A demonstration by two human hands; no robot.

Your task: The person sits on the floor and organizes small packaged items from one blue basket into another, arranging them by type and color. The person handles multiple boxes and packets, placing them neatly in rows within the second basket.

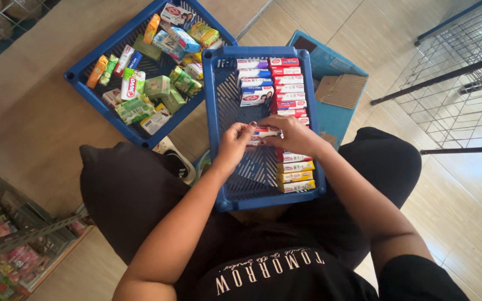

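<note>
Head cam: we sit cross-legged w/ a blue slotted crate (227, 167) on our lap. Our left hand (234, 144) & right hand (292, 134) meet over its middle, fingers curled nearly closed, pinching a white-and-red soap box (265, 132) between them. Rows of red, white & yellow soap boxes (289, 95) line the crate's right side. A second blue crate (87, 67) of mixed green & orange packs sits on the floor, upper left.

Bare crate floor (227, 106) — soap rows (288, 89) rightward
</note>
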